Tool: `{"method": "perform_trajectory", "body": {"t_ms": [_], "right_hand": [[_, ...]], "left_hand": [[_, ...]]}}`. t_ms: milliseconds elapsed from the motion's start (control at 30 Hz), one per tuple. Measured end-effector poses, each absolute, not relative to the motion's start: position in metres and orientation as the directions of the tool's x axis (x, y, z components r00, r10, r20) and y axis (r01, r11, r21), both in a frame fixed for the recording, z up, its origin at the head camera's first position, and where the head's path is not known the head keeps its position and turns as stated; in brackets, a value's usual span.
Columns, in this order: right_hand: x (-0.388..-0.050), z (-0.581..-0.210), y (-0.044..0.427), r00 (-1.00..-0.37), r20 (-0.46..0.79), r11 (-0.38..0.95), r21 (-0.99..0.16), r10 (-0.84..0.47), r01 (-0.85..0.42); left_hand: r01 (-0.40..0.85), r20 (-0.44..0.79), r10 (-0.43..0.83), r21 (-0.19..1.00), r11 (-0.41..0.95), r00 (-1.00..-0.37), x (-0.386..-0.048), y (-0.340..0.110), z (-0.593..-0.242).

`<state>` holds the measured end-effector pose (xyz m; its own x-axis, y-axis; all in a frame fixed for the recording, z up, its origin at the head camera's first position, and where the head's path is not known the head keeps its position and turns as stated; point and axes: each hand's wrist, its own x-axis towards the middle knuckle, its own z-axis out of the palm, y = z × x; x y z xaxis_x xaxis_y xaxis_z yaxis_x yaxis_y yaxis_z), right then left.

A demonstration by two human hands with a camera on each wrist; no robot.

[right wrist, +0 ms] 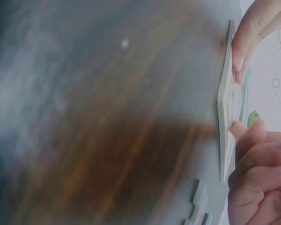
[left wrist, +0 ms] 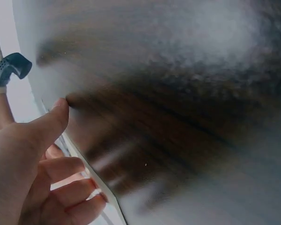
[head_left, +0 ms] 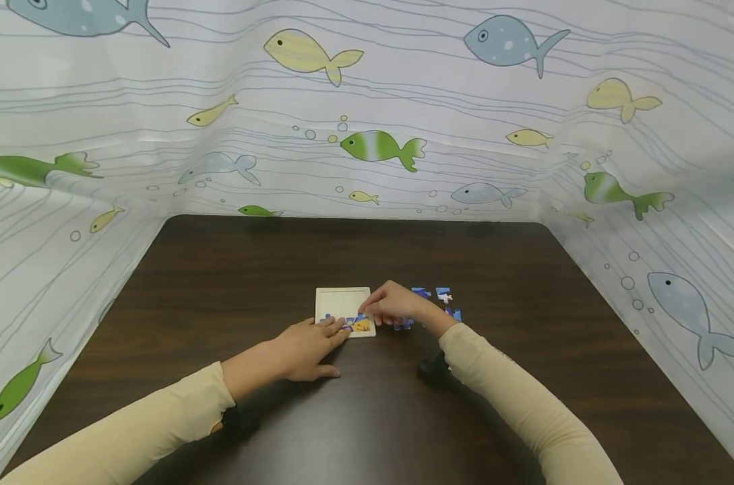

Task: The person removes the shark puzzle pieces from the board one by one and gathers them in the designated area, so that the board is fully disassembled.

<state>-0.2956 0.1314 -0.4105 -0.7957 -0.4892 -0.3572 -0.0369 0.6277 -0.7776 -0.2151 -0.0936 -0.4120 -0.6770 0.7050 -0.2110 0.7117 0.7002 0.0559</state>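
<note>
A square, light-coloured puzzle tray lies on the dark table, with blue and yellow jigsaw pieces along its near side. My left hand rests on the tray's near left part, fingers stretched over the pieces and thumb apart on the table side. At the tray's right edge, my right hand has its thumb and index finger pinched at a blue-and-yellow jigsaw piece. Its other fingers are curled, as the right wrist view also shows. The fingertips partly hide that piece.
Several loose blue jigsaw pieces lie right of the tray, among them one at the back and one close to the right hand. The dark wooden table is bordered by a white fish-patterned curtain at back and sides.
</note>
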Motion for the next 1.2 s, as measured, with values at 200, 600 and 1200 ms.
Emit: {"method": "perform_trajectory", "body": {"t_ms": [200,600,1200], "right_hand": [[-0.298,-0.412,0.129,-0.834,-0.319,0.601,-0.799,-0.450,-0.019],[-0.293,-0.418,0.130,-0.830,-0.301,0.553,-0.833,-0.469,-0.010],[-0.294,-0.405,0.204,-0.861,-0.402,0.520,-0.830,-0.311,0.199]], "left_hand": [[0.694,-0.232,0.687,0.067,0.717,-0.688,-0.214,-0.093,-0.408],[0.688,-0.243,0.679,0.060,0.723,-0.693,-0.215,-0.091,-0.407],[0.705,-0.206,0.706,0.092,0.703,-0.677,-0.214,-0.093,-0.408]]}}
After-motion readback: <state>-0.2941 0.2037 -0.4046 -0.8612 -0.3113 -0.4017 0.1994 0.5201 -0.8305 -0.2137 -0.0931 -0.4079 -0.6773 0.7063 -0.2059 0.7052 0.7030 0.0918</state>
